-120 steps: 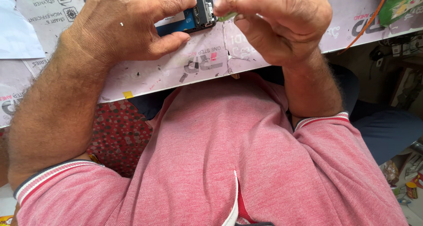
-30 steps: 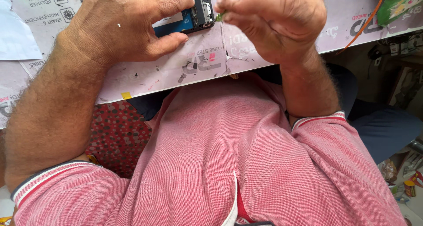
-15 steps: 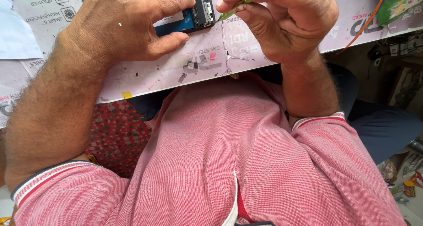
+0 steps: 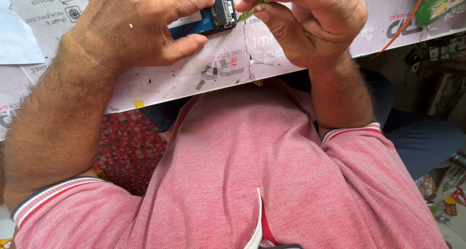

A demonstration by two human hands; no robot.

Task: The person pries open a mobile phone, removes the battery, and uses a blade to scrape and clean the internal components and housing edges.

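The opened phone (image 4: 208, 18) lies near the far edge of the table (image 4: 204, 79), under the left hand (image 4: 131, 30), its exposed circuit end poking out just to the right of that hand's thumb. The right hand (image 4: 306, 25) sits just beside it, pinching a small green tool (image 4: 252, 8) whose tip reaches toward the phone's bare end; whether the tip touches it cannot be told.

Most of the phone is covered by the left hand, and its far part is cut off by the top of the view. Only a short stretch of the green tool shows between the fingers.

The left hand is partly closed, thumb over the phone and index finger curled along its near side, pressing it to the table. The right hand is closed tight, fingertips gripping the tool.

A green packet (image 4: 444, 3) and an orange cord (image 4: 403, 28) lie at the table's right end.
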